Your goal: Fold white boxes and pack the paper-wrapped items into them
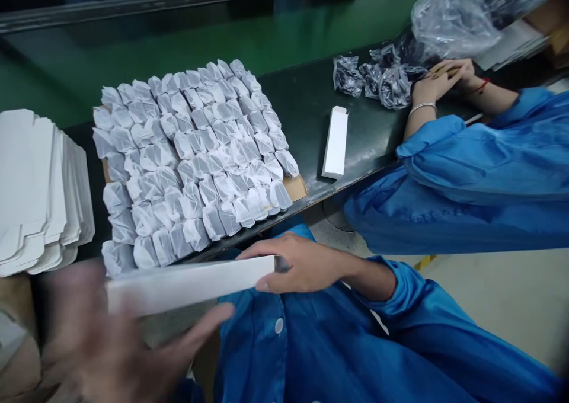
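Note:
My right hand [302, 264] is closed around the right end of a long white paper box [191, 284], fingers on top and thumb below. The dark opening at that end shows beside my palm. My left hand [120, 344] is smeared by motion at the lower left, in front of the box's other end. Its thumb stands well apart from the fingers, and whether it touches the box is hard to see. Just beyond the box lie rows of small pieces wrapped in white tissue [195, 148], set on a cardboard sheet [296, 188].
A stack of flat white box blanks [33, 184] stands at the left. Another white box [336, 142] lies on the dark bench [297, 106]. To the right, a co-worker's hands [444, 83] rest near pieces in clear plastic [377, 77], beside a big plastic bag [453, 21].

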Motion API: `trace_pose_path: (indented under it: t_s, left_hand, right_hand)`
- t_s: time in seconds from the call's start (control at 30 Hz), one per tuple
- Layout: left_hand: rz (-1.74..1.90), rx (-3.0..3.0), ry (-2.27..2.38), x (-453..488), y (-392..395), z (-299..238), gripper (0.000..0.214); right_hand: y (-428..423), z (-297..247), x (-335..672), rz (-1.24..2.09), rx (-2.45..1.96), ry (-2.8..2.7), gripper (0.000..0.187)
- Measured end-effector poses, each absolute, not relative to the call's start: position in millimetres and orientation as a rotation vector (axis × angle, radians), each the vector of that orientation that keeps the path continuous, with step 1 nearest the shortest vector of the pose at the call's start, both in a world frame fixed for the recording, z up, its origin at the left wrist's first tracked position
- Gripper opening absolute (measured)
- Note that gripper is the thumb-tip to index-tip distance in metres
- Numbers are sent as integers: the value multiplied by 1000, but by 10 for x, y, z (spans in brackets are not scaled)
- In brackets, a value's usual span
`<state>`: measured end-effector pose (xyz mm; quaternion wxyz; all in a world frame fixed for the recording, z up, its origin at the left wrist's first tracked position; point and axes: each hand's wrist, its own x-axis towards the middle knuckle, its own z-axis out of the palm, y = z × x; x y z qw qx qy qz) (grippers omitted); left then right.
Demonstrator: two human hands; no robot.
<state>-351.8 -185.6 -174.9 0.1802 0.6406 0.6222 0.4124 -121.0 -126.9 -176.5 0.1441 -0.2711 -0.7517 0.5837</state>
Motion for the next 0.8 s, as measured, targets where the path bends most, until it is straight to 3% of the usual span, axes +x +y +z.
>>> trace_pose_path:
  t_s: [0.1,0.2,0.3,0.57,0.67,0.8]
  left_hand:
    - [749,2563,1498,-3544,-1910,-1730,55]
    - [539,2810,1377,-3459,-2007,-1867,43]
    - [540,2574,1302,-3279,-2125,-2105,49]
    - [584,2038,1368,-2947,-2262,-2476,59]
    - [635,1688,1477,-2972,-2202,-2464,57]
    - [804,1115,1310,-2997,-2158,-2409,71]
  right_hand:
    - [-1110,-1653,-1009,1629,-701,-2282,45]
    - [-940,-1697,-861,1149,-1176,-2039,38]
    - [-767,-1905,-811,819,-1494,-1915,31]
    - [-744,-2100,-644,939,-1499,-1896,44]
    - [-794,-2143,-574,913,-1505,-1925,36]
    - [-846,-2293,-535,480,-1373,-2131,33]
